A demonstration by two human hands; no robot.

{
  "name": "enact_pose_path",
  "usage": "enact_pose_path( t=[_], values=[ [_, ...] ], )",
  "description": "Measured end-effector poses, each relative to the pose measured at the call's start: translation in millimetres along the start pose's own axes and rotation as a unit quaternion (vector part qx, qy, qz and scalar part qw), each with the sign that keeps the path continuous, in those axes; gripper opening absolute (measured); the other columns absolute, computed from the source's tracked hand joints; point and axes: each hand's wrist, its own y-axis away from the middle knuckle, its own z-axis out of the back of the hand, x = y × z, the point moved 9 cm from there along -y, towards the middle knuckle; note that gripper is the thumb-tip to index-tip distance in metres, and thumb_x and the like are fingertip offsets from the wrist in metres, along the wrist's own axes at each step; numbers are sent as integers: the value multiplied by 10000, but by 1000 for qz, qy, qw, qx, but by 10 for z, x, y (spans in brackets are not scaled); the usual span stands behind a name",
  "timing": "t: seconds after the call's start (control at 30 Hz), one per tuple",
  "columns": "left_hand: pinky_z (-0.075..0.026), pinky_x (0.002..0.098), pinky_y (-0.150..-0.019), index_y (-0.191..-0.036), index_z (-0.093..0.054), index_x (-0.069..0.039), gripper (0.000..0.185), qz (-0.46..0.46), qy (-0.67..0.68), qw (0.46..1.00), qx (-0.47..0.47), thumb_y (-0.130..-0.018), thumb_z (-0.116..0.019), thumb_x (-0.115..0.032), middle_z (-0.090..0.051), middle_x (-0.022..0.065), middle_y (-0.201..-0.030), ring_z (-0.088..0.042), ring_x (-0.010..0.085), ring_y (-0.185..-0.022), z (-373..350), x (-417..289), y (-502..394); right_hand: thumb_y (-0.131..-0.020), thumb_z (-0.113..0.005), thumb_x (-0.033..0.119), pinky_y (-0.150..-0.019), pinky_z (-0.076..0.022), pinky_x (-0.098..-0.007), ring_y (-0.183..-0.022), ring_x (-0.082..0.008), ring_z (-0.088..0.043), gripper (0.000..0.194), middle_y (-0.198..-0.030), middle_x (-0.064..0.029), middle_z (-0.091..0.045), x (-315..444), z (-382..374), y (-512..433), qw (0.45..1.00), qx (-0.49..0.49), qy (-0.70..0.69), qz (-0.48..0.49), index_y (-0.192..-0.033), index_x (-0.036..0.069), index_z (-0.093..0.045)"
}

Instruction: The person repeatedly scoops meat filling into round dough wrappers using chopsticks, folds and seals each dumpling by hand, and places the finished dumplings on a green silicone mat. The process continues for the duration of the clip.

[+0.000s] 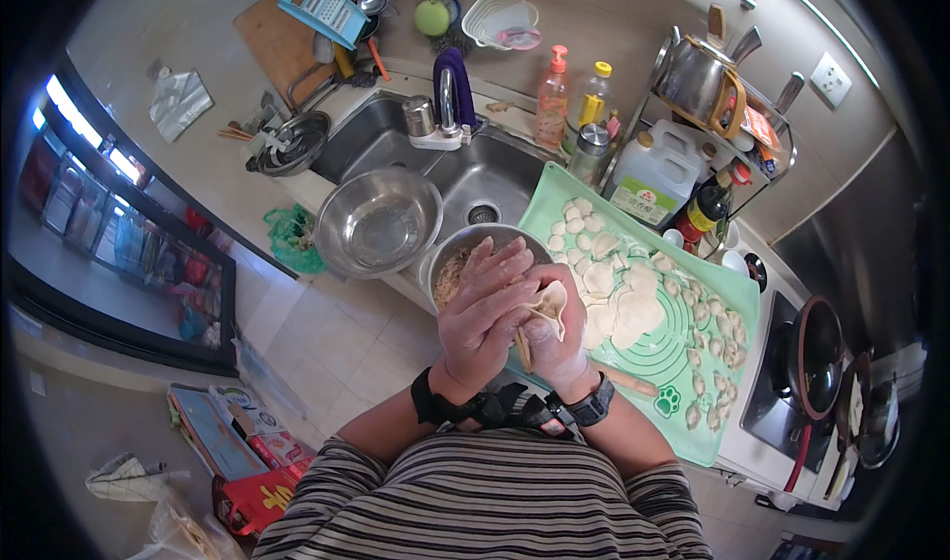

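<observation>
A partly folded dumpling [549, 306] with an open, pleated dough edge is pinched between my two hands. My left hand [481, 300] leans against it from the left, its fingers stretched over the knuckles of my right hand [562, 341]. That right hand curls around the dumpling's far side, with the thumb in front. Below the palms pokes out a short wooden stick [524, 351]; its upper part is hidden. Under my left fingers stands a metal pot of minced filling [447, 278]. To the right, round dough wrappers [637, 315] overlap on a green silicone mat [538, 215].
Finished dumplings [716, 345] and small dough pieces [573, 219] lie on the mat, beside a rolling pin [627, 380]. A wide steel basin [380, 222] overhangs the sink [505, 167]. At right sits a lidded pan [815, 356] on the cooktop; bottles and a kettle [698, 74] stand behind.
</observation>
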Motion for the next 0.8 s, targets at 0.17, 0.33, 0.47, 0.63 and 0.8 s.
enact_pose_path(
  t=[0.17,0.33,0.47,0.63,0.8],
  values=[
    [-357,497,-1024,-1269,-448,-43,448,104,208,972,31,-946,-485,-350,-439,233,-1343,-486,359,-1209,-209,182,47,-801,-680,334,-623,-484,-320,-680,-246,-614,321,-767,-95,-611,426,8,-35,985,3,135,106,-926,47,-612],
    [-381,475,-1003,-1205,-527,-55,383,-47,173,981,73,-940,-480,-328,-465,234,-1315,-466,397,-1216,-237,11,-45,-743,-715,209,-562,-490,-317,-644,-266,-622,221,-769,-81,-629,711,11,-98,957,94,224,158,-908,74,-656],
    [-389,443,-991,-1094,-631,-37,276,-94,169,977,94,-914,-505,-204,-495,227,-1284,-462,393,-1221,-300,-131,-170,-771,-691,209,-601,-505,-329,-717,-284,-642,228,-822,-81,-648,787,73,-108,960,192,177,104,-960,89,-651],
    [-381,444,-992,-1076,-636,-21,265,-63,183,970,149,-893,-488,-142,-497,232,-1273,-471,394,-1203,-543,-222,-354,-873,-555,199,-639,-502,-374,-738,-312,-629,179,-829,-105,-645,830,225,-53,960,192,180,97,-997,97,-634],
    [-409,417,-977,-1102,-582,57,331,59,336,889,306,-886,-443,-153,-523,243,-1238,-524,360,-1146,-1113,-259,-325,-904,-473,175,-660,-469,-442,-741,-365,-584,187,-814,-161,-606,862,616,109,962,88,225,130,-970,66,-610]
  ],
)
